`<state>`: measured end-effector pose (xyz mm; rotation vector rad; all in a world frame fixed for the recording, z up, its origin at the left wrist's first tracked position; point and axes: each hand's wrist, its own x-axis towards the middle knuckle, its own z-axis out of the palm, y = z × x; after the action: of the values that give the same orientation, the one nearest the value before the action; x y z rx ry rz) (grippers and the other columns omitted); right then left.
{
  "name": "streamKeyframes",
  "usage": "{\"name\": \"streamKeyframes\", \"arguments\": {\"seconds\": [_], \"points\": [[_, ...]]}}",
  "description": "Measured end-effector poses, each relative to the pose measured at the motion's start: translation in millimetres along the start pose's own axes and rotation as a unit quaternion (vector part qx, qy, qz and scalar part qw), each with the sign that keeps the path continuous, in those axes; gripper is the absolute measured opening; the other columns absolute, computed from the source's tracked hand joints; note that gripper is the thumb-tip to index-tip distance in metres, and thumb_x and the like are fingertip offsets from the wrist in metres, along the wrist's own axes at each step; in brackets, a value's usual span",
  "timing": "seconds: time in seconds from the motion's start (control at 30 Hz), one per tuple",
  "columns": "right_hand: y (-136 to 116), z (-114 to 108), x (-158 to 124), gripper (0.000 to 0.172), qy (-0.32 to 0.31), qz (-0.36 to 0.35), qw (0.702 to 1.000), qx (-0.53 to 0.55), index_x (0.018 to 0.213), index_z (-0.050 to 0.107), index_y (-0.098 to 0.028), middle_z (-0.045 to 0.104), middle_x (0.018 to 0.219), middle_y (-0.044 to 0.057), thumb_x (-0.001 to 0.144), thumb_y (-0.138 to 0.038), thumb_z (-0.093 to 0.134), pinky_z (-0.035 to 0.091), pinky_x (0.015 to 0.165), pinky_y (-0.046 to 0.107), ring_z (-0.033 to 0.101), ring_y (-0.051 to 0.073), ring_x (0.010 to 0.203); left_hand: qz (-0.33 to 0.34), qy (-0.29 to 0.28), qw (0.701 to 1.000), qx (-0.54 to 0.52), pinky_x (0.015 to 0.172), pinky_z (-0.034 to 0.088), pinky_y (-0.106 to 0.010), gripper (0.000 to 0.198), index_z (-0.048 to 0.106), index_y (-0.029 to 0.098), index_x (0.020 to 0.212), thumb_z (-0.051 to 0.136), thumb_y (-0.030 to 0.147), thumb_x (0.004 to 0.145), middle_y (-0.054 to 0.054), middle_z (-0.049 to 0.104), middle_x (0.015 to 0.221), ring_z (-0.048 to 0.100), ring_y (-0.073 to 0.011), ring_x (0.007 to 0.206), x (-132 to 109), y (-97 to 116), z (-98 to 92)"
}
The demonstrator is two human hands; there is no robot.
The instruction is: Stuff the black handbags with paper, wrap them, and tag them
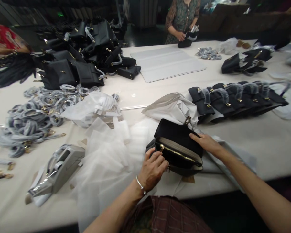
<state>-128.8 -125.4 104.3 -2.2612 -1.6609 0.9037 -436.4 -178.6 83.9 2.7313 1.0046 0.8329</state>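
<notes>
A black handbag sits before me with its flap raised and a gold turn-lock on the flap's edge. Its mouth shows a pale lining and a gold zipper. The fingers of my left hand, which wears a silver bracelet, are curled at the zipper pull on the left end. My right hand grips the right side of the bag by the flap, thumb on top and the other fingers partly hidden. Crumpled white wrapping lies behind the bag, and white foam sheets spread to its left.
A row of black handbags with wrapped handles stands at right. Wrapped straps and a heap of black bags cover the left. A tape dispenser is near the front. Across the table a person handles a black bag.
</notes>
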Motion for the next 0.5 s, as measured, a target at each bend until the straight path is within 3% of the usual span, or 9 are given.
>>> {"name": "streamKeyframes", "arguments": {"seconds": [0.1, 0.2, 0.27, 0.3, 0.33, 0.4, 0.5], "points": [[1, 9, -7, 0.04, 0.002, -0.011, 0.99, -0.14, 0.089, 0.069, -0.02, 0.069, 0.078, 0.007, 0.087, -0.055, 0.05, 0.047, 0.069, 0.036, 0.063, 0.025, 0.074, -0.017, -0.048, 0.999, 0.016, 0.107, 0.033, -0.041, 0.014, 0.059, 0.02, 0.086, 0.049, 0.019, 0.095, -0.002, 0.064, 0.087, 0.058, -0.0177, 0.105, -11, 12, 7.1], [-11, 9, -31, 0.038, 0.172, -0.115, 0.959, -0.195, 0.111, 0.062, -0.016, 0.067, 0.095, 0.011, 0.085, -0.044, 0.059, 0.047, 0.076, 0.038, 0.062, 0.027, 0.088, -0.033, -0.067, 0.997, 0.029, 0.105, 0.035, -0.042, 0.012, 0.059, 0.02, 0.088, 0.05, 0.02, 0.096, -0.004, 0.065, 0.105, 0.052, -0.02, 0.118, -19, 16, 11.9], [-28, 7, -56, 0.03, 0.291, -0.204, 0.923, -0.15, 0.106, 0.062, -0.015, 0.065, 0.089, 0.009, 0.087, -0.038, 0.06, 0.048, 0.073, 0.033, 0.061, 0.022, 0.081, -0.034, -0.069, 0.996, 0.033, 0.104, 0.037, -0.042, 0.012, 0.06, 0.02, 0.091, 0.05, 0.019, 0.095, -0.005, 0.063, 0.119, 0.049, -0.0207, 0.125, -22, 16, 12.0], [-39, 8, -69, 0.023, 0.314, -0.241, 0.912, -0.109, 0.101, 0.062, -0.016, 0.063, 0.083, 0.006, 0.089, -0.035, 0.058, 0.047, 0.069, 0.03, 0.059, 0.018, 0.074, -0.032, -0.07, 0.996, 0.034, 0.104, 0.038, -0.041, 0.012, 0.061, 0.02, 0.093, 0.05, 0.019, 0.095, -0.006, 0.061, 0.125, 0.047, -0.0211, 0.127, -22, 16, 11.6], [-50, 11, -80, 0.017, 0.3, -0.276, 0.911, -0.063, 0.096, 0.062, -0.017, 0.061, 0.078, 0.004, 0.09, -0.033, 0.057, 0.047, 0.065, 0.027, 0.057, 0.015, 0.067, -0.029, -0.071, 0.996, 0.033, 0.104, 0.039, -0.042, 0.012, 0.061, 0.02, 0.094, 0.049, 0.018, 0.095, -0.006, 0.059, 0.13, 0.045, -0.0215, 0.13, -23, 15, 11.0], [-69, 23, -96, 0.012, 0.181, -0.338, 0.923, 0.005, 0.092, 0.063, -0.02, 0.061, 0.078, 0.002, 0.093, -0.027, 0.053, 0.047, 0.066, 0.023, 0.058, 0.012, 0.067, -0.024, -0.074, 0.997, 0.026, 0.106, 0.04, -0.042, 0.014, 0.062, 0.019, 0.094, 0.048, 0.016, 0.095, -0.006, 0.055, 0.136, 0.041, -0.0219, 0.135, -24, 15, 9.7], [-83, 52, -96, 0.016, 0.005, -0.364, 0.931, -0.015, 0.101, 0.062, -0.022, 0.064, 0.095, 0.004, 0.089, -0.015, 0.054, 0.05, 0.081, 0.026, 0.061, 0.015, 0.088, -0.019, -0.081, 0.997, 0.003, 0.109, 0.039, -0.041, 0.018, 0.061, 0.017, 0.093, 0.044, 0.012, 0.094, -0.009, 0.051, 0.14, 0.034, -0.0228, 0.14, -31, 15, 6.1]]}}
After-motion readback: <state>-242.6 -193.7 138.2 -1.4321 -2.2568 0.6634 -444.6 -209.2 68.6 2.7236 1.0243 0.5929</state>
